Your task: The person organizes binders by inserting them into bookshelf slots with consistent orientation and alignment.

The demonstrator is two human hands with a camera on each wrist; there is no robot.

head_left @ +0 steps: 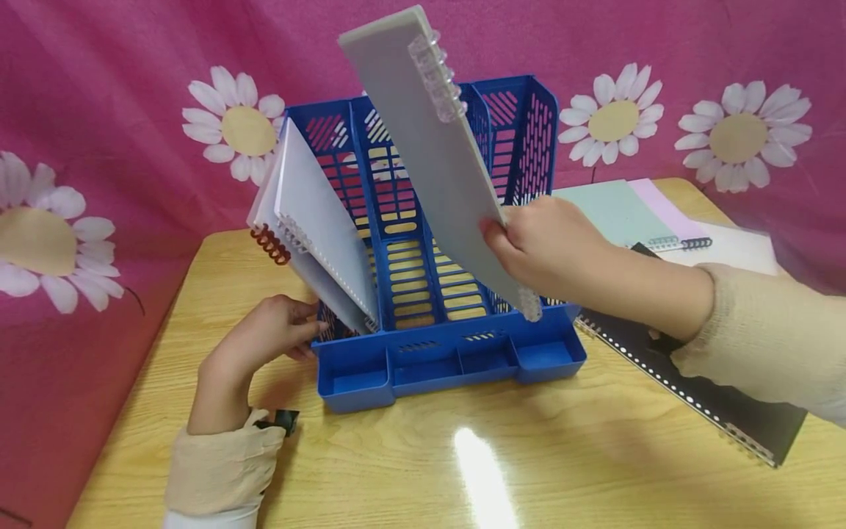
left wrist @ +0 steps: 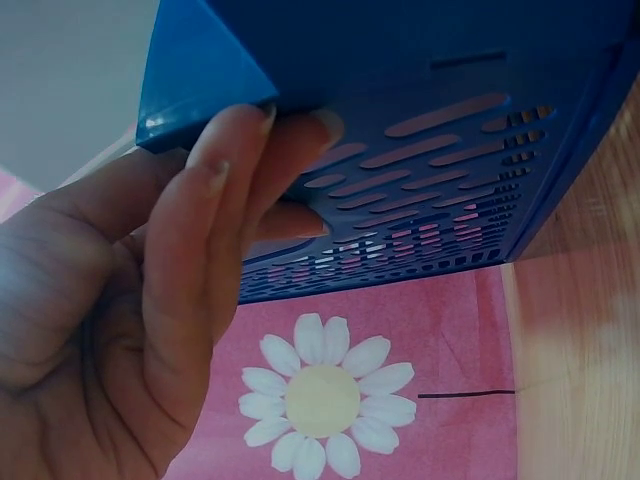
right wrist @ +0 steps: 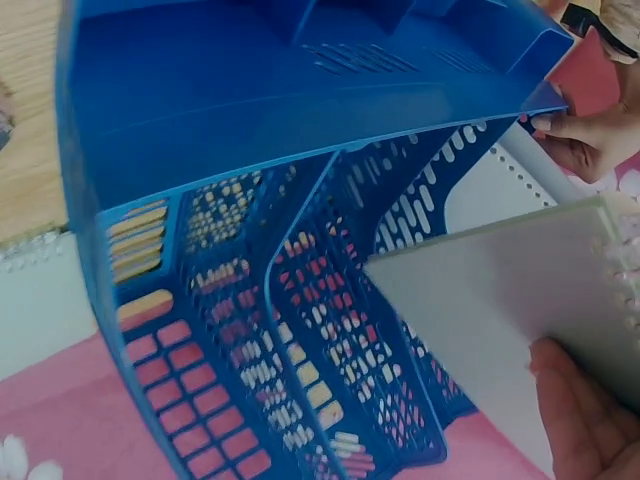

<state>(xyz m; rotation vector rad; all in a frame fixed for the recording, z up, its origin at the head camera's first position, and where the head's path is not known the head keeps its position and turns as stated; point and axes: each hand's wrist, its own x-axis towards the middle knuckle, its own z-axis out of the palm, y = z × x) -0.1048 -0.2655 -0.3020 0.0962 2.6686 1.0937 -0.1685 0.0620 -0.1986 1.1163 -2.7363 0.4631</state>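
Note:
A blue desktop file organizer (head_left: 357,397), with upright slots and small front trays, stands on the table. My left hand (head_left: 277,330) grips the front edge of its left side wall, the fingers over the perforated panel (left wrist: 420,170) in the left wrist view. In its leftmost slot lean white ring-bound notebooks (head_left: 324,228), one with a dark red spiral (head_left: 269,245). My right hand (head_left: 555,246) holds a pale grey notebook (head_left: 429,169) with clear rings, tilted over the middle slots. From the right wrist, this notebook's corner overlaps the organizer's slots.
Right of the organizer lies a black ring-bound notebook (head_left: 700,382), partly under my right forearm. Behind it are a pale green notebook (head_left: 598,209), a lilac one (head_left: 664,209) and a white one (head_left: 740,246). A pink cloth with daisies (head_left: 423,44) hangs behind the wooden table (head_left: 396,470).

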